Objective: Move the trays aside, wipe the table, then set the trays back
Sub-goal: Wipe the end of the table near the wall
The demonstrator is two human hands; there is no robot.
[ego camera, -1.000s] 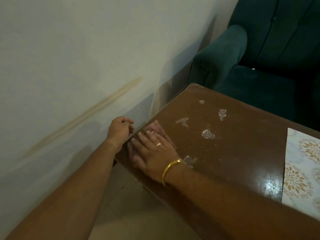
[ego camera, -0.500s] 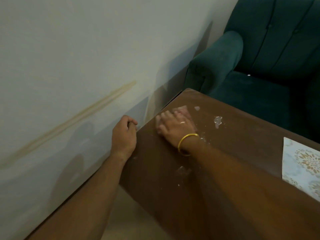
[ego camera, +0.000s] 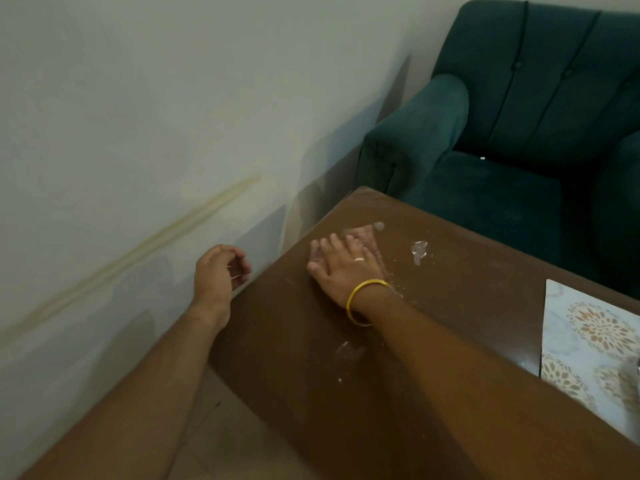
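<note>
My right hand [ego camera: 343, 268] lies flat on the brown table [ego camera: 467, 292] near its far left corner, pressing a small pinkish cloth [ego camera: 362, 233] that peeks out, blurred, past the fingertips. The wrist wears a yellow bangle. My left hand [ego camera: 216, 271] hovers just off the table's left edge, beside the wall, loosely cupped with nothing visible in it. A floral-patterned tray [ego camera: 588, 344] rests on the table at the right border of the view, partly cut off. White scraps [ego camera: 419, 251] and crumbs [ego camera: 346, 351] lie on the tabletop.
A pale wall [ego camera: 138, 133] runs close along the table's left side, leaving a narrow gap over the tiled floor [ego camera: 221, 438]. A green armchair [ego camera: 502, 133] stands right behind the table's far edge.
My right hand slid with the cloth from the near left edge toward the far corner. My left hand lifted off the table edge and uncurled into a loose cup.
</note>
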